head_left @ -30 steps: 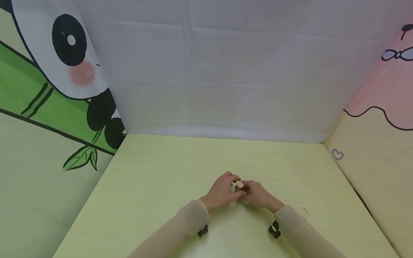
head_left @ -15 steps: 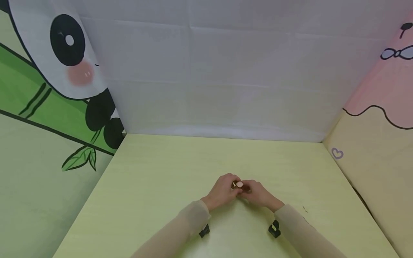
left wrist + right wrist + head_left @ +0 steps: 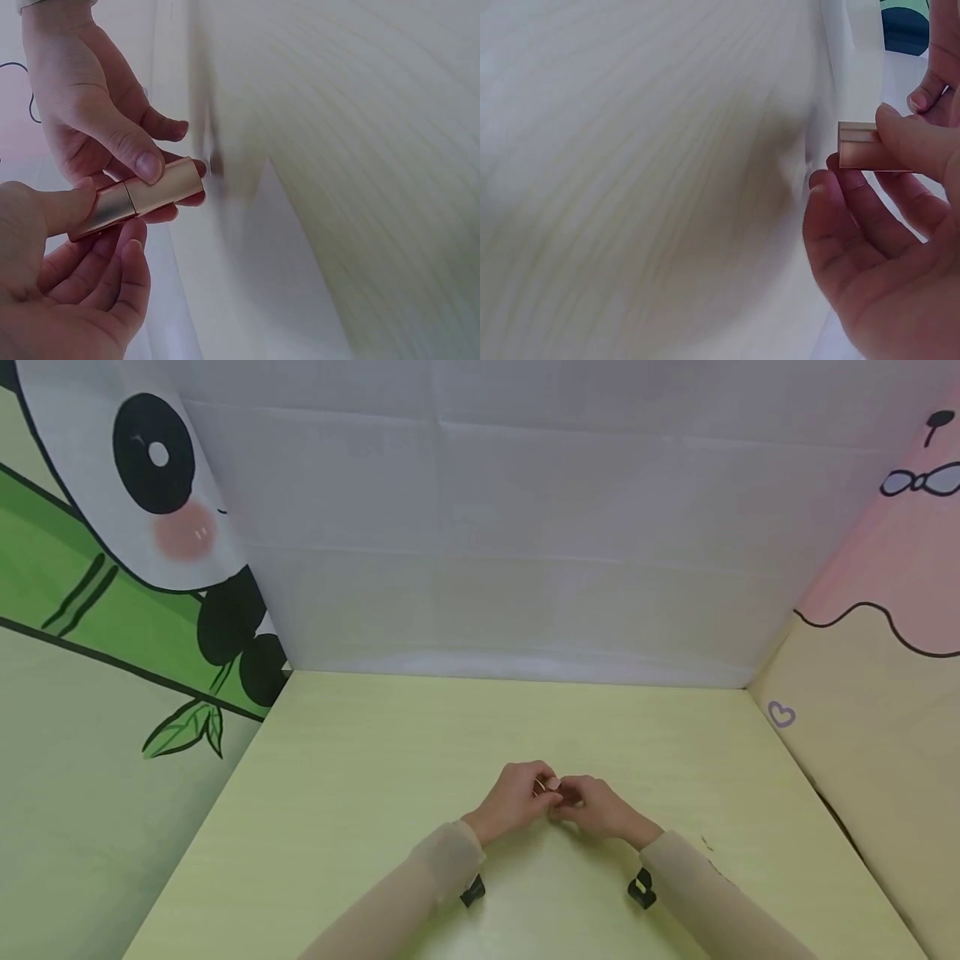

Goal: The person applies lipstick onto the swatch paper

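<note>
A lipstick tube [image 3: 176, 182] in shiny rose gold is held between both hands, a seam running round its middle. My left hand [image 3: 513, 802] pinches one half between thumb and fingers. The other half is pinched by my right hand [image 3: 600, 810], whose thumb lies along its side in the left wrist view. One flat end of the lipstick tube [image 3: 859, 148] sticks out past the right thumb in the right wrist view. From the head view the fingers hide most of the tube. Both halves sit in line, edge against edge at the seam.
A pale yellow wood-grain table [image 3: 390, 735] lies under the hands. Behind it rises a white sheet [image 3: 487, 610]. A panda print [image 3: 180, 543] covers the left wall, and a pink and cream print [image 3: 885, 577] the right. Black clips [image 3: 642, 889] hang below the sleeves.
The left fingers have closed in around the tube, from wider apart to a pinch. The tube has turned slightly, showing less of its pale end. The right hand has barely moved.
</note>
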Motion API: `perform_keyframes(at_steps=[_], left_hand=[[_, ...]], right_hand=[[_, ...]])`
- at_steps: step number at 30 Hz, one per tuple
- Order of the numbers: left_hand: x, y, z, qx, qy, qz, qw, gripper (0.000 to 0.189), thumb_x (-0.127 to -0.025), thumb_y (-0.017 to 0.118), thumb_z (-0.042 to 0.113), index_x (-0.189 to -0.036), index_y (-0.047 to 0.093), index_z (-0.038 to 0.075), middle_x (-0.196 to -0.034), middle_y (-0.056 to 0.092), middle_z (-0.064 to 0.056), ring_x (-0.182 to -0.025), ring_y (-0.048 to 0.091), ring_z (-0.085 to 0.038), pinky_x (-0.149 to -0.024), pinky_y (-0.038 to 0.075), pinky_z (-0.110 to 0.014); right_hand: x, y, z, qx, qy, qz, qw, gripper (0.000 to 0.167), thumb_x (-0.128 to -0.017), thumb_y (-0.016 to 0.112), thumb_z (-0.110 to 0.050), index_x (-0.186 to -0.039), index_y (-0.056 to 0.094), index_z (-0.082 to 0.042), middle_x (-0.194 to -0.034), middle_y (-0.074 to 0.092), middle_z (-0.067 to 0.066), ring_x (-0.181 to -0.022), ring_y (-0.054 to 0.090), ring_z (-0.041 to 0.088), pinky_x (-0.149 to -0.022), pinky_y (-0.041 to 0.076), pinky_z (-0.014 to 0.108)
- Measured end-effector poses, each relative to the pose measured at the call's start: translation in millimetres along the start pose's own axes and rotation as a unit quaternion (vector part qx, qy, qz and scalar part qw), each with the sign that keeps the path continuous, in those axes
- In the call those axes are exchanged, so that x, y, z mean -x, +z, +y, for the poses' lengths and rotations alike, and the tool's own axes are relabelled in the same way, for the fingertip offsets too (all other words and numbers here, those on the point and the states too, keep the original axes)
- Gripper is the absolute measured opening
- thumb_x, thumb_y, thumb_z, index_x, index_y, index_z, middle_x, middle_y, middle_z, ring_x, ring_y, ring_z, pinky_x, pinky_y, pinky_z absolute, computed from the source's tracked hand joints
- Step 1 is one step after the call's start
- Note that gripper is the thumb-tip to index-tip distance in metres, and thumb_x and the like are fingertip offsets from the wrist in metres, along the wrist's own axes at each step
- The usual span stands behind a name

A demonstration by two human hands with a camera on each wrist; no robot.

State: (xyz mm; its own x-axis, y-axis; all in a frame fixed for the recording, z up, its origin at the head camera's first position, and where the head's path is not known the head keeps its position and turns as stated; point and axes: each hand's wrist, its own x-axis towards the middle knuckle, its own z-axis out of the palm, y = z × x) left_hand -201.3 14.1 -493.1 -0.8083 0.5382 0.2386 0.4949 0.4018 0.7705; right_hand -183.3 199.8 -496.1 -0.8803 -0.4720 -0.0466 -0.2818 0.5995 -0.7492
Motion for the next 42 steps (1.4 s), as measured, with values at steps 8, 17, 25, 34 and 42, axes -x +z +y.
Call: perform_keyframes(at_steps=[8,17,25,34,42], left_hand=[[-0.6,-5.3,3.5,0.021,-0.005,0.012,0.9997,0.009,-0.087,0.072,0.013,-0.089,0.064,0.009,-0.082,0.063,0.007,-0.073,0.06,0.0,-0.064,0.049,-0.017],[-2.3,-10.9,6.9,0.014,-0.012,0.034,0.9992,0.01,-0.087,0.072,0.015,-0.09,0.064,0.012,-0.081,0.062,0.009,-0.07,0.059,-0.001,-0.061,0.049,-0.018],[-5.2,-15.2,10.3,0.025,-0.005,0.061,0.9978,0.021,-0.085,0.074,0.016,-0.102,0.065,0.008,-0.084,0.064,0.007,-0.066,0.058,-0.002,-0.058,0.049,-0.019],[-7.9,-22.3,8.4,0.032,-0.01,0.08,0.9962,0.015,-0.084,0.075,0.016,-0.096,0.068,0.01,-0.082,0.066,0.009,-0.07,0.06,-0.003,-0.065,0.05,-0.021],[-2.3,-24.4,4.2,0.049,-0.064,0.082,0.9934,0.016,-0.08,0.076,0.008,-0.091,0.064,0.01,-0.081,0.066,0.005,-0.072,0.062,-0.007,-0.065,0.051,-0.024]], right_hand=[[-0.8,1,0,0.013,0.003,0.001,0.9999,0.011,-0.088,0.07,-0.013,-0.098,0.064,-0.012,-0.087,0.064,-0.003,-0.077,0.057,0.013,-0.069,0.047,0.031],[-1.5,2,2,0.034,-0.003,0.011,0.9994,0.012,-0.087,0.071,-0.015,-0.093,0.061,-0.011,-0.082,0.062,-0.002,-0.075,0.056,0.013,-0.066,0.046,0.031],[-0.5,-1,5,0.049,0.005,0.02,0.9986,0.011,-0.088,0.071,-0.017,-0.089,0.06,-0.014,-0.081,0.06,-0.008,-0.075,0.056,0.011,-0.068,0.046,0.031],[1.3,-3,10,0.042,0.042,0.029,0.9978,0.014,-0.087,0.072,-0.021,-0.086,0.06,-0.014,-0.083,0.062,-0.007,-0.078,0.059,0.011,-0.072,0.048,0.035],[2.7,-4,7,0.037,0.047,0.025,0.9979,0.013,-0.087,0.072,-0.019,-0.087,0.061,-0.013,-0.083,0.063,-0.006,-0.078,0.058,0.012,-0.072,0.048,0.035]])
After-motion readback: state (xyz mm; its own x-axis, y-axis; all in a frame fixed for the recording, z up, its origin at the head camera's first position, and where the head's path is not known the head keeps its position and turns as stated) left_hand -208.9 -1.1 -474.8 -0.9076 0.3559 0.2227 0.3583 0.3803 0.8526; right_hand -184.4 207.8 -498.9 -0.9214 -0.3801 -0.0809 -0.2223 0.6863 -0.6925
